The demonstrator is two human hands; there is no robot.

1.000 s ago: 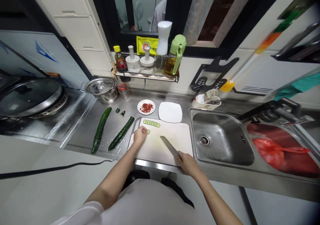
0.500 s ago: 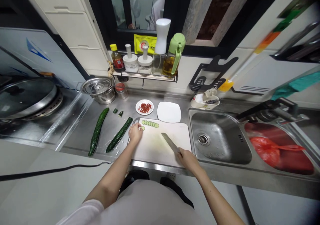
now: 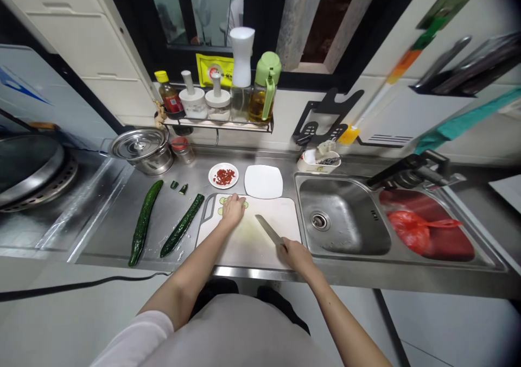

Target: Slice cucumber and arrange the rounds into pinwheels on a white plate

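My right hand [image 3: 293, 252] is wrapped round the handle of a kitchen knife [image 3: 268, 229]. Its blade points up and left, lying low over the white cutting board [image 3: 260, 255]. Above the board's upper left part, my left hand [image 3: 234, 210] reaches over a row of cucumber slices [image 3: 222, 200] with fingers stretched forward. It hides most of the row; whether the fingertips pinch a slice is hard to see. One separate cucumber slice [image 3: 220, 211] lies just left of that hand. Left of the board rest a cut cucumber [image 3: 182, 226] and a longer cucumber [image 3: 145, 223].
Behind the board stand a small plate of chopped red pieces [image 3: 223, 176] and a white plate [image 3: 264, 181]. Two cucumber ends [image 3: 183, 189] lie near the cucumbers. A steel sink [image 3: 345, 220] is at the right, a lidded pot [image 3: 142, 152] at the back left.
My left hand laid a single slice at the board's left, below the row, then moved right and up onto the row. The knife stayed in my right hand. The view has swung to the right.
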